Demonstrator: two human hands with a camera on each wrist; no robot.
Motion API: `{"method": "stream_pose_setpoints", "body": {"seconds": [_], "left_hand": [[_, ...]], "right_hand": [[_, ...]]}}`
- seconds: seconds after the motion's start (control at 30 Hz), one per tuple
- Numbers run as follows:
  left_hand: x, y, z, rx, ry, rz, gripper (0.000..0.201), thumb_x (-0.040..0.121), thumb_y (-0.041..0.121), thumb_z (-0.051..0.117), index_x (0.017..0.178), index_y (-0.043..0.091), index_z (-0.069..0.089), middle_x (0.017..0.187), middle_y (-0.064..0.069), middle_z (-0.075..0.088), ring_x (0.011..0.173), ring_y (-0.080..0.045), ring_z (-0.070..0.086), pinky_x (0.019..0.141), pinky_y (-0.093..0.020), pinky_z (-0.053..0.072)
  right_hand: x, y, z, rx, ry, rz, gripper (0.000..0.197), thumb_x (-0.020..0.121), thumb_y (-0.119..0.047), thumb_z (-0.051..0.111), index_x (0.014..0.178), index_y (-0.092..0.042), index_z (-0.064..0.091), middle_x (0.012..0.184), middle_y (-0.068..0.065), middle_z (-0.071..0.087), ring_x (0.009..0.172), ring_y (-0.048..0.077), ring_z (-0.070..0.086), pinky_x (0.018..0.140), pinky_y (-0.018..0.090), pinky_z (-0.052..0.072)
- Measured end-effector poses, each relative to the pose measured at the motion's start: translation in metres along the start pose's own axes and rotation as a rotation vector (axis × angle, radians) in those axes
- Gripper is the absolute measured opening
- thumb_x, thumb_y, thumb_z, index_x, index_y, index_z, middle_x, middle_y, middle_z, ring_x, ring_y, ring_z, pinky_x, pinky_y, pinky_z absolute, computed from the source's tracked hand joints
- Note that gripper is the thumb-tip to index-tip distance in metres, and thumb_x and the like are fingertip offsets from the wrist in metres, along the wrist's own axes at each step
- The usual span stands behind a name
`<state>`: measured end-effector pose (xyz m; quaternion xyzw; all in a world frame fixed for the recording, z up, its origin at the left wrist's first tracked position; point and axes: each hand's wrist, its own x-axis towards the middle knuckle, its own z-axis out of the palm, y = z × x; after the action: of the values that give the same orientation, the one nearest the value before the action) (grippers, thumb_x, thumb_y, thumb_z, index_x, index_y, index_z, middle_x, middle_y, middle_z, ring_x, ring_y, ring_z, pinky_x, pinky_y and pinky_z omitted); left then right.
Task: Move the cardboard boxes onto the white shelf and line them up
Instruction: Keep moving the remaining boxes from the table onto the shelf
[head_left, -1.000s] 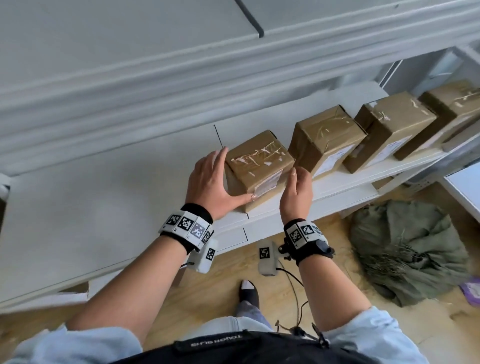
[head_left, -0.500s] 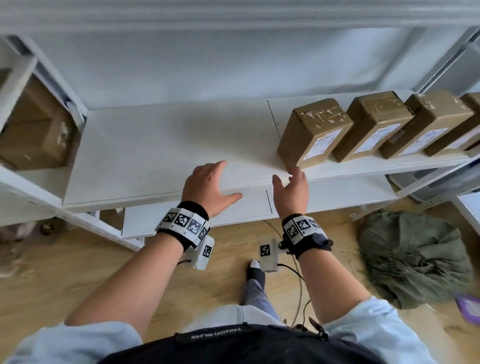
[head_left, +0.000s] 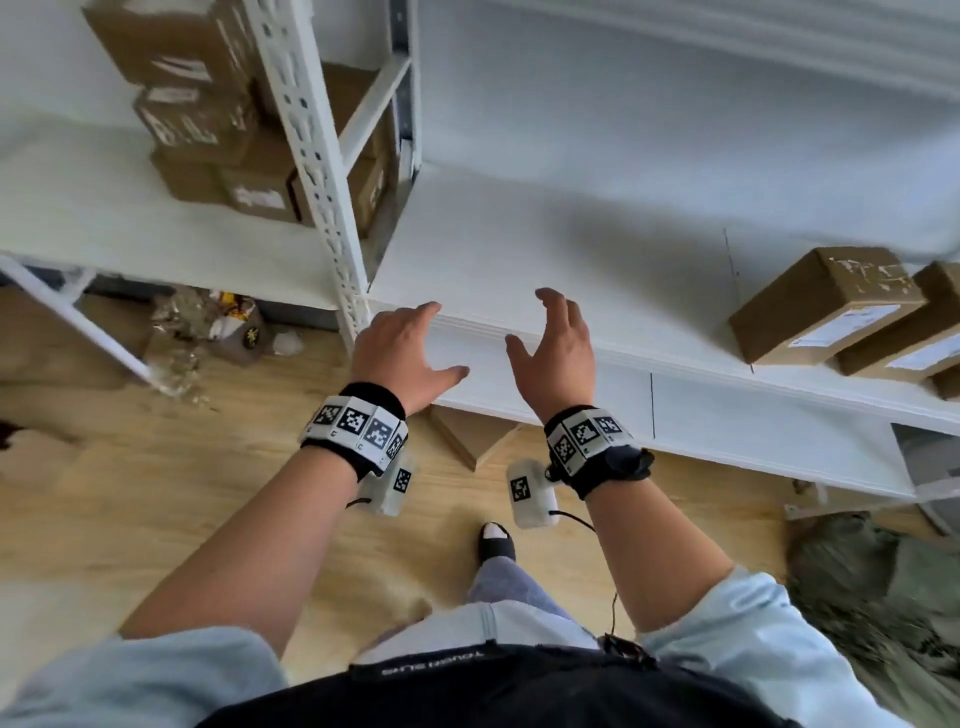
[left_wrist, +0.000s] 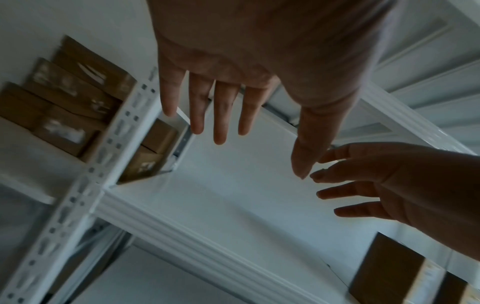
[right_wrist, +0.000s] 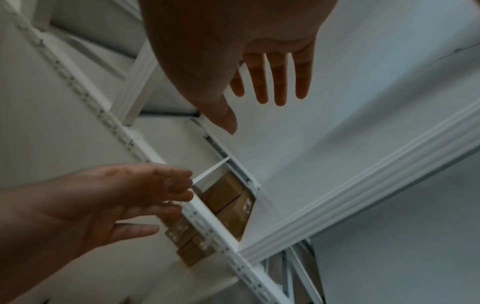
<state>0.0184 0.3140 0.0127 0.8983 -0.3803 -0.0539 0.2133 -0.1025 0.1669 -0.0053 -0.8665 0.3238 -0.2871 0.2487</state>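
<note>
Both my hands are empty and hover over the front edge of the white shelf (head_left: 571, 249). My left hand (head_left: 410, 345) has relaxed, spread fingers (left_wrist: 221, 123) near the shelf's left end. My right hand (head_left: 558, 343) is open too, its fingers (right_wrist: 278, 82) straight. A row of cardboard boxes (head_left: 826, 304) stands along the shelf's front edge at the far right, the nearest about two hand-widths from my right hand. A stack of cardboard boxes (head_left: 208, 119) sits on the neighbouring shelf unit at the upper left, also visible as brown boxes (left_wrist: 67, 98) in the left wrist view.
A white perforated upright post (head_left: 317, 156) separates the two shelf units. A lower white shelf board (head_left: 727, 421) lies beneath. On the wooden floor are a flat cardboard piece (head_left: 467, 436), litter (head_left: 223, 327) at left and a green cloth heap (head_left: 878, 597) at right.
Both hands let go of the box they had set in the row and drew back. My view and hands have swung left, toward the stack of boxes on the neighbouring unit.
</note>
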Motion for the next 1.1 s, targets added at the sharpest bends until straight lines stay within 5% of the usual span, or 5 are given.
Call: {"method": "stream_pose_setpoints", "body": {"seconds": [0.3, 0.4, 0.57, 1.1], "left_hand": [[0.01, -0.116, -0.047, 0.083, 0.114, -0.17, 0.084, 0.07, 0.074, 0.068, 0.134, 0.021, 0.05, 0.12, 0.0, 0.066, 0.113, -0.025, 0.058, 0.095, -0.042, 0.047], [0.023, -0.16, -0.059, 0.076, 0.122, -0.266, 0.097, 0.068, 0.081, 0.058, 0.14, 0.018, 0.046, 0.127, -0.003, 0.063, 0.118, -0.028, 0.056, 0.101, -0.043, 0.044], [0.056, -0.238, -0.082, 0.103, 0.133, -0.389, 0.095, 0.073, 0.07, 0.065, 0.148, 0.021, 0.036, 0.141, -0.005, 0.052, 0.132, -0.027, 0.044, 0.11, -0.044, 0.036], [0.212, -0.382, -0.154, 0.097, 0.064, -0.46, 0.1, 0.078, 0.062, 0.07, 0.155, 0.021, 0.021, 0.15, -0.007, 0.041, 0.137, -0.03, 0.038, 0.111, -0.044, 0.033]], "right_hand": [[0.027, -0.095, 0.09, -0.138, -0.244, -0.301, 0.063, 0.079, -0.02, 0.069, 0.137, -0.011, 0.046, 0.128, 0.01, 0.055, 0.109, 0.033, 0.056, 0.088, 0.044, 0.05], [0.043, -0.124, 0.135, -0.161, -0.316, -0.386, 0.065, 0.08, -0.021, 0.068, 0.14, -0.012, 0.043, 0.132, 0.009, 0.053, 0.113, 0.032, 0.054, 0.093, 0.044, 0.049], [0.073, -0.181, 0.218, -0.153, -0.438, -0.522, 0.068, 0.081, -0.02, 0.066, 0.142, -0.014, 0.039, 0.139, 0.008, 0.048, 0.122, 0.029, 0.051, 0.103, 0.044, 0.045], [0.222, -0.282, 0.361, -0.198, -0.474, -0.408, 0.076, 0.083, -0.028, 0.07, 0.147, -0.017, 0.03, 0.146, 0.007, 0.04, 0.132, 0.029, 0.041, 0.11, 0.045, 0.039]]}}
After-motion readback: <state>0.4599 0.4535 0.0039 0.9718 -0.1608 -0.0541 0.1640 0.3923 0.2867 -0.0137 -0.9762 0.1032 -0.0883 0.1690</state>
